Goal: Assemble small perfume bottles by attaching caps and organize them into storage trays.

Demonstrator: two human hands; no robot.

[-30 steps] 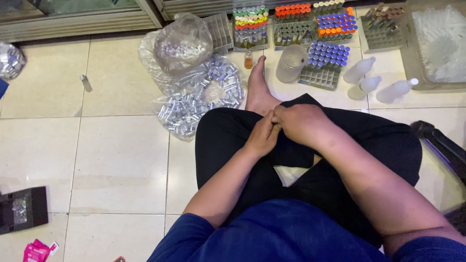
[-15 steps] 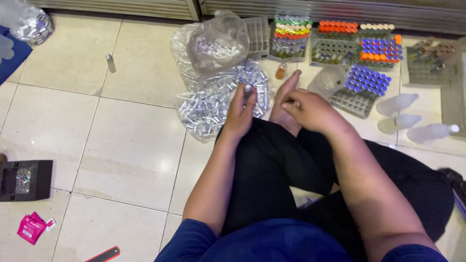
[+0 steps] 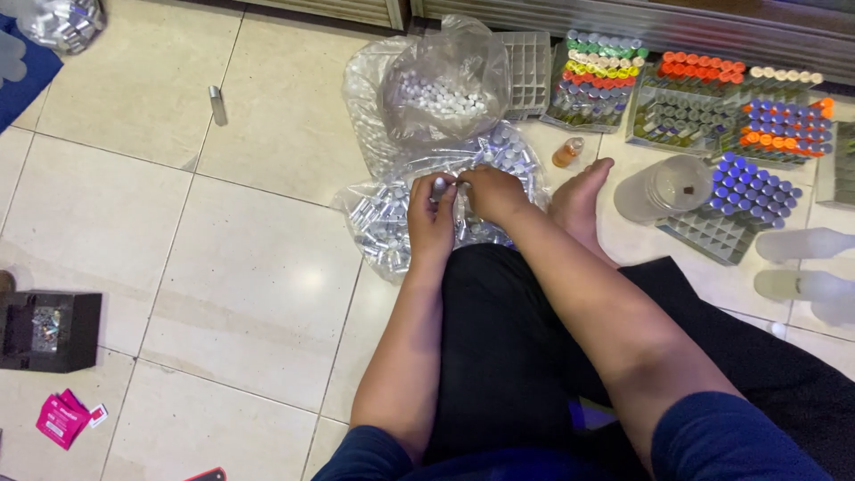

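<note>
My left hand [image 3: 431, 216] pinches a small silver vial [image 3: 439, 187] upright between its fingertips. My right hand [image 3: 492, 193], fingers curled, touches it from beside. Both hover over a clear plastic bag of vials [image 3: 392, 223] on the tiled floor [image 3: 249, 267].

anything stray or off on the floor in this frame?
A few strays. One silver vial lies alone on the tiles, far from the clear bag of vials under both hands. A small amber bottle sits loose beside the racks. Three frosted bottles lie on their sides at right. Nothing looks spilled or broken.
</note>
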